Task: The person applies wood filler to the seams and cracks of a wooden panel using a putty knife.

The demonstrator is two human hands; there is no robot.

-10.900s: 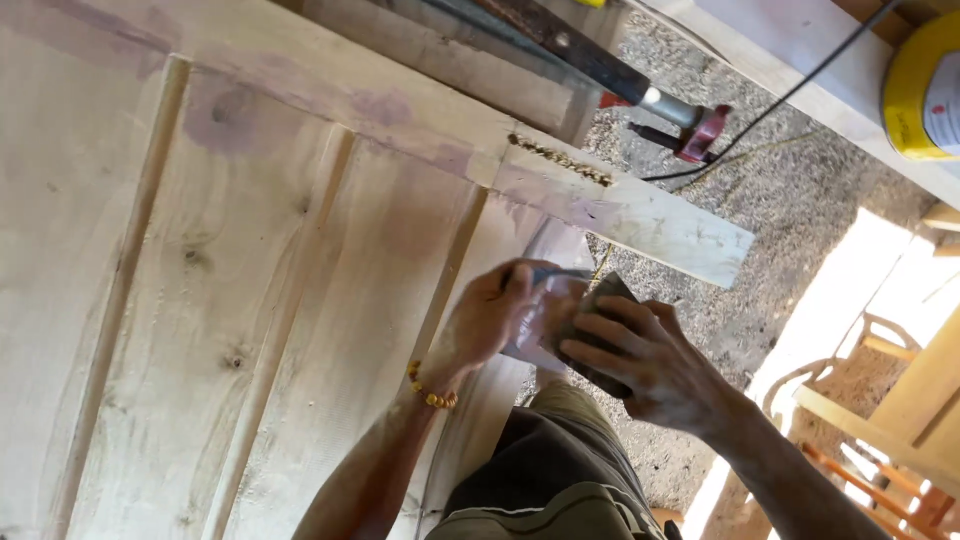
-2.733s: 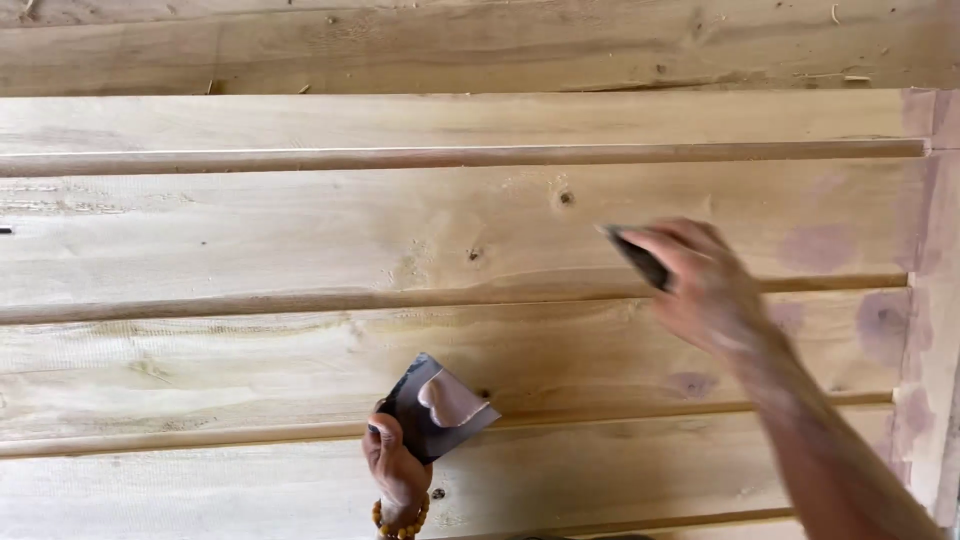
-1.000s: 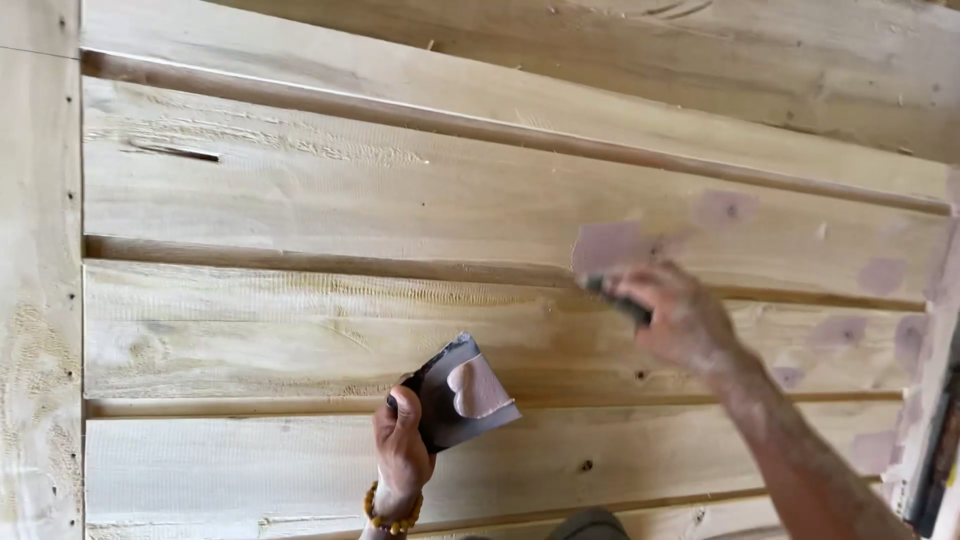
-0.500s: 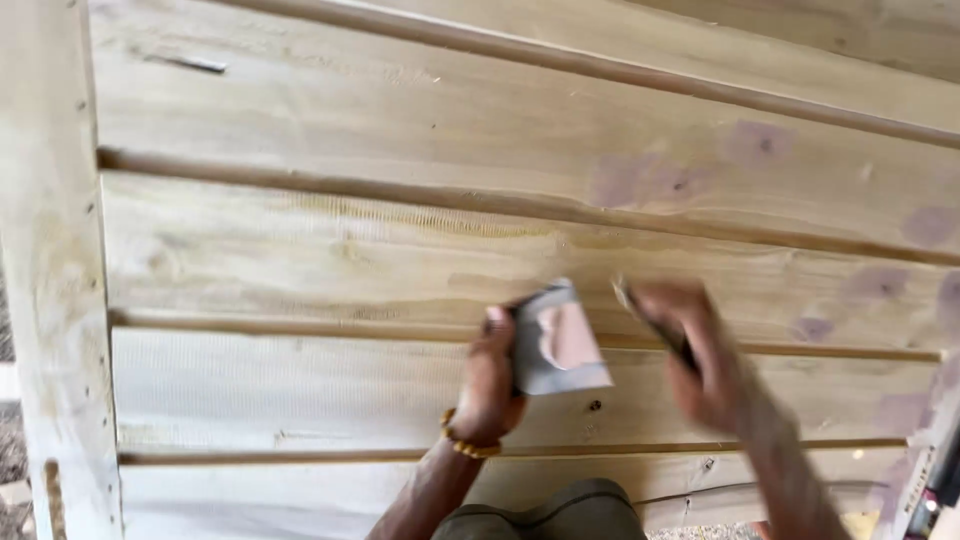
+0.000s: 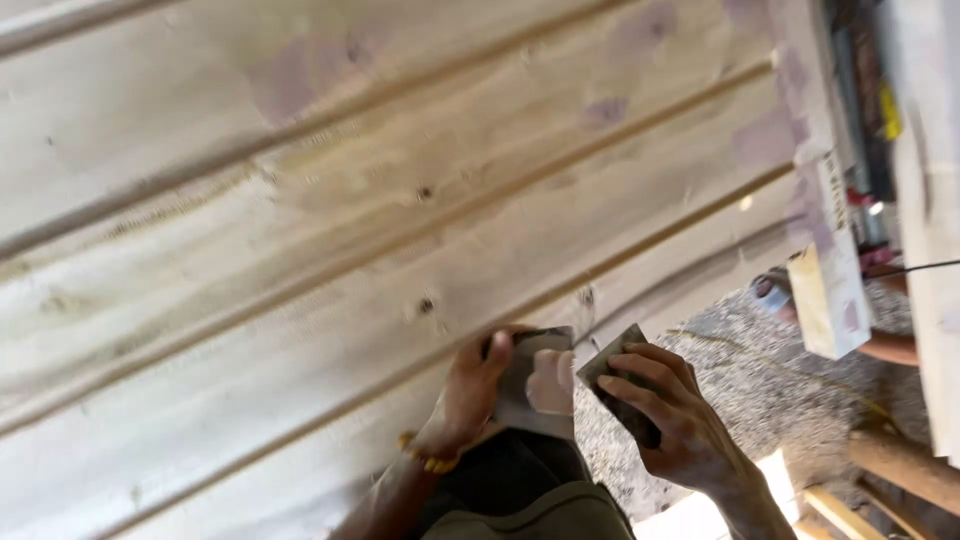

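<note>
My left hand (image 5: 468,392) grips a grey flat card (image 5: 535,395) that carries a dab of pinkish filler paste. My right hand (image 5: 665,425) holds a dark thin scraper blade (image 5: 612,372) close beside the card, its edge next to the paste. Both hands hover at the near edge of a large panel of pale wooden boards (image 5: 300,300) with narrow grooves between them. Purple-pink filler patches (image 5: 290,80) mark the boards around knots. A bead bracelet sits on my left wrist.
The panel's end rail (image 5: 825,270) juts out at the right, with filler smears on it. Gravel floor (image 5: 780,380) lies below it. A red tool part and a black cable (image 5: 920,268) show at the right edge; wooden pieces lie at the lower right.
My right hand has come back from the boards to the card in my left hand. The view has swung right and tilted, so the panel's end and the gravel floor show again.
</note>
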